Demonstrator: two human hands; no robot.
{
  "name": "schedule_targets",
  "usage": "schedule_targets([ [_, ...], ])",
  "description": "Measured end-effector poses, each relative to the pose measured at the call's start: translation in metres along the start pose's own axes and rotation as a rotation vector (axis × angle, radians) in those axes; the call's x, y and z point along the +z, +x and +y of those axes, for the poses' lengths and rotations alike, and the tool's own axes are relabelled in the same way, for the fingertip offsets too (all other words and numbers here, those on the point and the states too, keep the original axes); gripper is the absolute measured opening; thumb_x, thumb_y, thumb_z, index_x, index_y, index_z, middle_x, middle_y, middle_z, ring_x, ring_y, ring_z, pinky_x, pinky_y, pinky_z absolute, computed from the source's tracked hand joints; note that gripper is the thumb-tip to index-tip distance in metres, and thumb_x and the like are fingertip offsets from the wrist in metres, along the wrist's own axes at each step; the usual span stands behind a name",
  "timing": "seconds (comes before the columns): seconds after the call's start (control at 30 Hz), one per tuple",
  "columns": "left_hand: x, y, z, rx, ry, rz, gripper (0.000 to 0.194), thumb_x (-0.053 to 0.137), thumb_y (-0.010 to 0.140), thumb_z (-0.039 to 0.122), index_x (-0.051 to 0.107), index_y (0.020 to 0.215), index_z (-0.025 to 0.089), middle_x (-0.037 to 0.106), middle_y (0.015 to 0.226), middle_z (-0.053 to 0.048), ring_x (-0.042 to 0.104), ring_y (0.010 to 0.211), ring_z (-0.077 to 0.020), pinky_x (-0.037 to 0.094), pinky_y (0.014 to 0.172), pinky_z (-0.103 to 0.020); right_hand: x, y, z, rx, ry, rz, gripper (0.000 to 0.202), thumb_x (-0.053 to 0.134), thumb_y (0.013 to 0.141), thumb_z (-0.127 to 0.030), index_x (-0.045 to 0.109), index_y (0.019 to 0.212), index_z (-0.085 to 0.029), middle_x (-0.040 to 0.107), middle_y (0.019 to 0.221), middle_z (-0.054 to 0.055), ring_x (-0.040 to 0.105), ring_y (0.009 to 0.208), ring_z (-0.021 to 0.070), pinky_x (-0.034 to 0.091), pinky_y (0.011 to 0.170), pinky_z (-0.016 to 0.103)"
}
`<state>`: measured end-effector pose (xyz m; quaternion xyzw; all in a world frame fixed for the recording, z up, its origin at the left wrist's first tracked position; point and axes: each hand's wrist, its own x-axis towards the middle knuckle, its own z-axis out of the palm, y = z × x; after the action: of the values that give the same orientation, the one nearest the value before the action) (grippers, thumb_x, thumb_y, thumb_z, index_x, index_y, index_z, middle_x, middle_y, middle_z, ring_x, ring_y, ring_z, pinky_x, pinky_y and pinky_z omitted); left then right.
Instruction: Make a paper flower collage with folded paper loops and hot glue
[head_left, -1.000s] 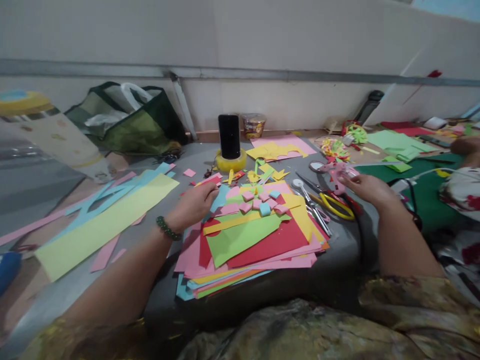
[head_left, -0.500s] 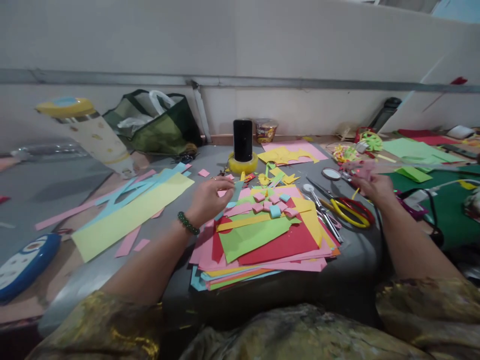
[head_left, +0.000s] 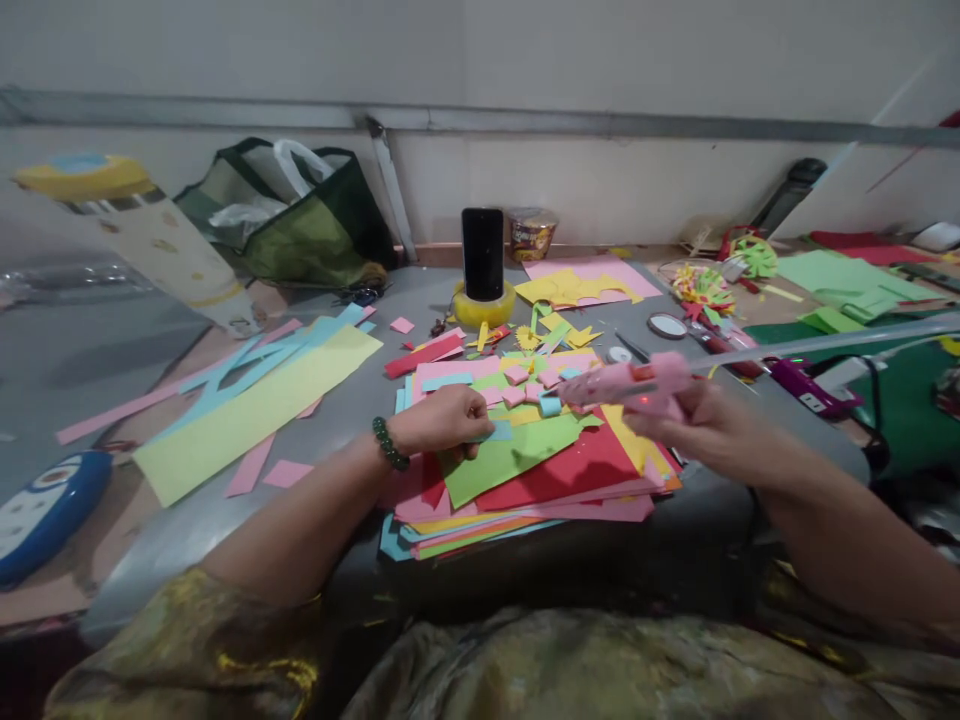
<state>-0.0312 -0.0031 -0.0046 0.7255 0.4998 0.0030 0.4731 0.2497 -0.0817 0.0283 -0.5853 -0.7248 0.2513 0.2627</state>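
Note:
My left hand, with a green bead bracelet at the wrist, pinches a small light blue paper strip just above the green sheet. In my right hand is a pink hot glue gun, its nozzle pointing left over the paper pile; a long clear glue stick sticks out behind. Small folded pink pieces and a curled blue piece lie near the nozzle. Beneath them is a stack of coloured paper, with a red sheet near the top.
A phone stands in a yellow tape roll at the back. Paper strips lie to the left, near a tilted tumbler and a green bag. A purple tool and finished paper flowers are at the right.
My right hand has brought the glue gun from the table's right side to above the paper pile. My left hand has moved slightly right and lower with the blue strip.

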Motion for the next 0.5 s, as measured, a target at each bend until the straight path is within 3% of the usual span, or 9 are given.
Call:
schedule_targets([
  [0.13,0.000,0.000,0.001,-0.064,0.023,-0.027,0.024,0.057,0.078,0.022,0.048,0.056,0.021,0.062,0.047,0.003,0.058,0.041,-0.0124,0.044,0.043,-0.020,0.026,0.007,-0.017,0.053,-0.109,-0.265,0.055,0.059,0.081,-0.068,0.041,0.055,-0.023,0.034,0.048,-0.005,0.032,0.046,0.0093,0.024,0.045,0.026],
  [0.27,0.001,-0.001,0.001,-0.076,0.007,-0.021,0.025,0.059,0.077,0.020,0.048,0.054,0.020,0.061,0.046,0.002,0.057,0.040,-0.0125,0.042,0.042,-0.020,0.039,0.021,-0.032,0.083,-0.256,-0.308,0.048,0.063,0.086,-0.052,0.038,0.057,-0.024,0.035,0.051,-0.006,0.033,0.048,0.0097,0.025,0.050,0.026],
  [0.5,0.002,0.003,-0.004,-0.041,0.034,-0.029,0.027,0.055,0.079,0.016,0.050,0.053,0.019,0.061,0.046,0.001,0.058,0.041,-0.0121,0.042,0.042,-0.018,0.040,0.028,-0.038,0.117,-0.350,-0.376,0.047,0.062,0.090,-0.047,0.038,0.057,-0.024,0.040,0.053,-0.005,0.033,0.049,0.0103,0.024,0.052,0.027],
])
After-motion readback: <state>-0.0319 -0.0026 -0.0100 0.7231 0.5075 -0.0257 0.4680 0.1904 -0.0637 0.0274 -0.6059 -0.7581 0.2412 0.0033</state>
